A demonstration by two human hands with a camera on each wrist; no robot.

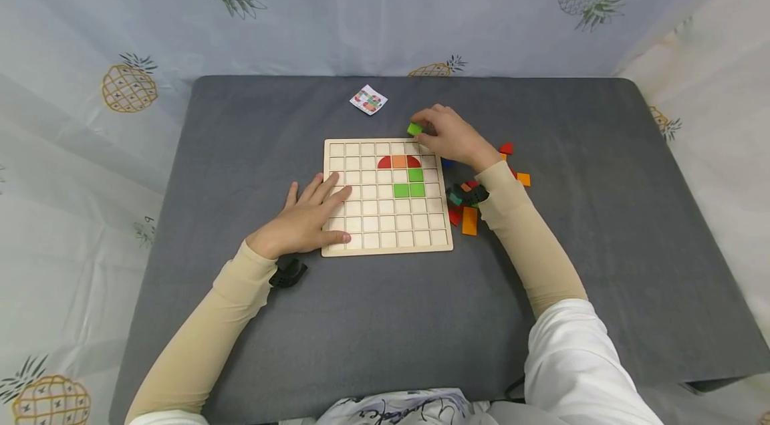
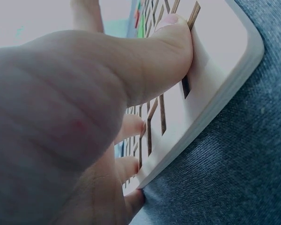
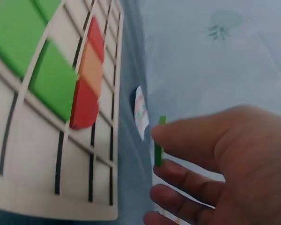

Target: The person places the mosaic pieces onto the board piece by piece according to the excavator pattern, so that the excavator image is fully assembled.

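My right hand pinches a green square tile between thumb and fingers, just past the far edge of a pale wooden grid board. In the right wrist view the green tile shows edge-on. With fingers spread, my left hand rests on the board's left side, its thumb on the frame. Set in the grid are two red rounded tiles with an orange square between them. Below them lie three green squares in an L shape.
A small printed card with a coloured pattern lies beyond the board. Several loose pieces, among them an orange rectangle and a red piece, lie right of the board, partly under my right wrist. The grey table has curtains around it.
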